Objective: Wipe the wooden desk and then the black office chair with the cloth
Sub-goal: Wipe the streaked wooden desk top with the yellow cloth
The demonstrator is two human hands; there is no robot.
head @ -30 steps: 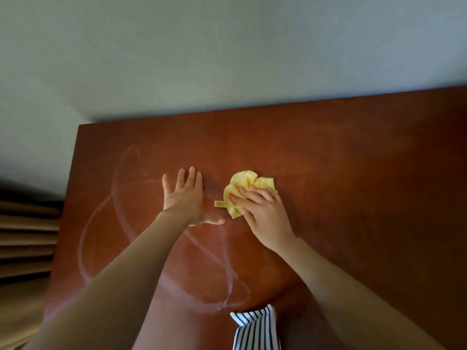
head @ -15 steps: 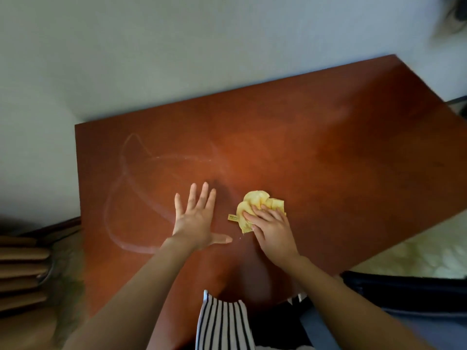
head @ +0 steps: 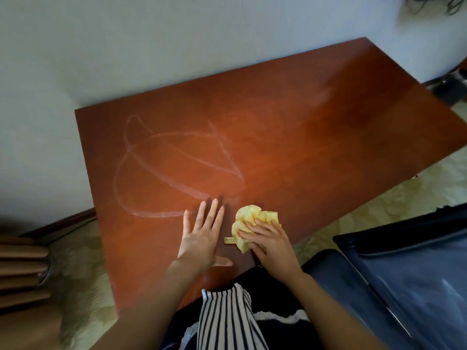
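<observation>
A crumpled yellow cloth lies on the reddish wooden desk near its front edge. My right hand presses down on the cloth with its fingers spread over it. Just to the left, my left hand rests flat on the desk, fingers straight and thumb out. Pale looping wipe streaks mark the left half of the desktop. A black office chair shows at the lower right, beside the desk's front edge.
A light wall runs behind the desk. Brown pleated fabric sits at the lower left over a pale patterned floor. A dark object stands past the desk's right corner. My striped top fills the bottom centre.
Both hands and the cloth have come back toward the desk's front edge. The view has pulled back, and the desk's right end and the chair have come into sight.
</observation>
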